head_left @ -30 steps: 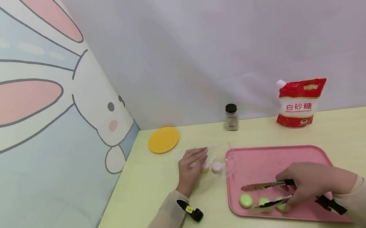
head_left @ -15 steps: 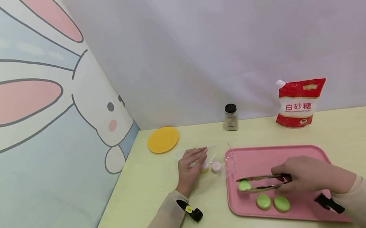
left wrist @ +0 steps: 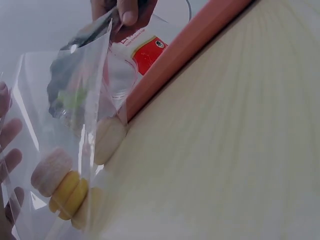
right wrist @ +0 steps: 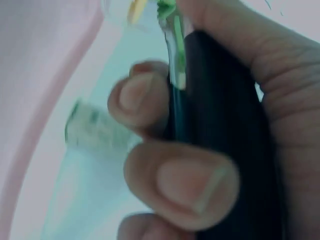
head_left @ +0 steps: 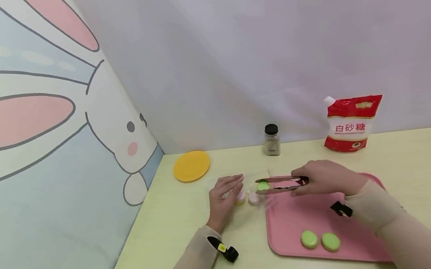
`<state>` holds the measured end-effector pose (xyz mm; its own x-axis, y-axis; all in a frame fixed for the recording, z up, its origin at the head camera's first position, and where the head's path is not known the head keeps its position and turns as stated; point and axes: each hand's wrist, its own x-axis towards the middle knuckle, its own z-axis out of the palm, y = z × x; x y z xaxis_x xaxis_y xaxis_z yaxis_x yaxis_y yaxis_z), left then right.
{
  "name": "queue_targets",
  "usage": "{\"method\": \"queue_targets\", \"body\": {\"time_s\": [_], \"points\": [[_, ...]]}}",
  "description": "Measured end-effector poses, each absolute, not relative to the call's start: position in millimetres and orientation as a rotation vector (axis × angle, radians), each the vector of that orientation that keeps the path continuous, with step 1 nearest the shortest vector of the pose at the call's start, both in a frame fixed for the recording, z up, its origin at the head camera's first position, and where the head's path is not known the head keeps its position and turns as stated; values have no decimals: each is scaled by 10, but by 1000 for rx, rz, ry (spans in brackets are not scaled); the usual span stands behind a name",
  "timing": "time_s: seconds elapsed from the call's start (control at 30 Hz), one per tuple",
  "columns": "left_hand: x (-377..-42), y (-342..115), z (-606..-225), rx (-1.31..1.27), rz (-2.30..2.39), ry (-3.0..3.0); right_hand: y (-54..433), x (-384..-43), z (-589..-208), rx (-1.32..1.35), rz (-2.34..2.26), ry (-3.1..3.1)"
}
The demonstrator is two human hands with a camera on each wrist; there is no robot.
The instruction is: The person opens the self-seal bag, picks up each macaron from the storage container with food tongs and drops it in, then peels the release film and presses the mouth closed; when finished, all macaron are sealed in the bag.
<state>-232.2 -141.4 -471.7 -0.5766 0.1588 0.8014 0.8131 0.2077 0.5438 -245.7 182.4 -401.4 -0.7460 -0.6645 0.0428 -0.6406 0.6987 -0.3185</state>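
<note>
My right hand [head_left: 324, 177] grips a pair of tongs [head_left: 284, 179] by its dark handle [right wrist: 225, 115]. Between the tong tips a green macaron [head_left: 263, 186] is held at the mouth of a clear plastic bag [left wrist: 30, 95]. The left hand [head_left: 220, 202] rests against the bag, its fingers [left wrist: 11, 162] showing through the film. Pink macarons [head_left: 254, 198] and a yellow macaron [left wrist: 69, 195] lie in the bag; a pale one [left wrist: 110, 140] sits near its mouth. Two more green macarons [head_left: 309, 239] lie on the pink tray [head_left: 289, 219].
A yellow plate [head_left: 192, 166] lies at the back left of the table. Farther right stand a small black-capped jar [head_left: 271, 140] and a red and white sugar pouch [head_left: 353, 123]. Along the left runs a wall [head_left: 56, 206] with rabbit pictures.
The tongs have picked up the leftmost green macaron from the tray. My right hand has carried it up and left to the bag. The left hand has stayed in place.
</note>
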Motion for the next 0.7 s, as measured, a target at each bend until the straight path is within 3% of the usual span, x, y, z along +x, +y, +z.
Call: {"method": "queue_targets", "body": {"time_s": [0.3,0.7], "points": [[-2305,-1400,-4696,-890,-1414,-1901,1389,-2594,-4096,-1118,-394,2920],[-2293,-1401,-4706,-837,-1406,-1954,1700,-2411,-4020,-1023,-436,2925]]}}
